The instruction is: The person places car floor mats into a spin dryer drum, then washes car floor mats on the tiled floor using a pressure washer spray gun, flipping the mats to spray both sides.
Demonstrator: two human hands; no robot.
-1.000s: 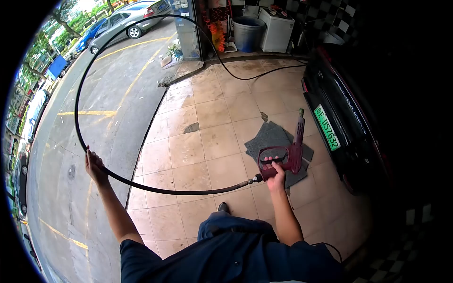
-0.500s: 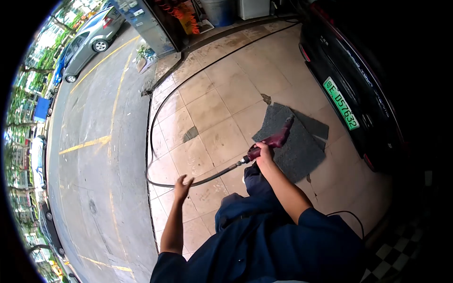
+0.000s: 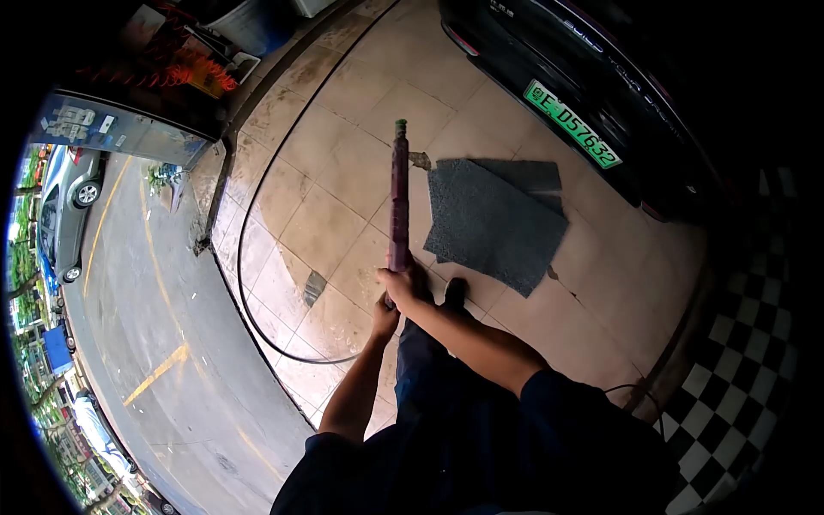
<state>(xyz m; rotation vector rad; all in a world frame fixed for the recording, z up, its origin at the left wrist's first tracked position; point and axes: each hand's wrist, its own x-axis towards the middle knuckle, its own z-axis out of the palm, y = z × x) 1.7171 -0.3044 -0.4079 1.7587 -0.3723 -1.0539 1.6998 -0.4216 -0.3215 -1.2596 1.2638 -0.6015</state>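
Note:
A dark red pressure washer gun (image 3: 399, 193) with a green nozzle tip points away from me, over the tiled floor. My right hand (image 3: 403, 286) is wrapped around its grip. Just below and to the left, my left hand (image 3: 386, 314) is closed at the gun's rear end, its fingers partly hidden. A black hose (image 3: 322, 361) passes behind my left forearm and loops across the tiles on the left.
Dark grey mats (image 3: 498, 223) lie on the tiled floor (image 3: 343, 215) to the right. A black car (image 3: 549, 64) with a green plate stands beyond them. Left are a paved road (image 3: 146, 318) and a metal cabinet (image 3: 129, 129). Checkered flooring (image 3: 721, 378) is at right.
My left hand has come from the hose side to the gun's rear end, beside my right hand. The gun has swung left from over the mats and now points forward. My view has turned.

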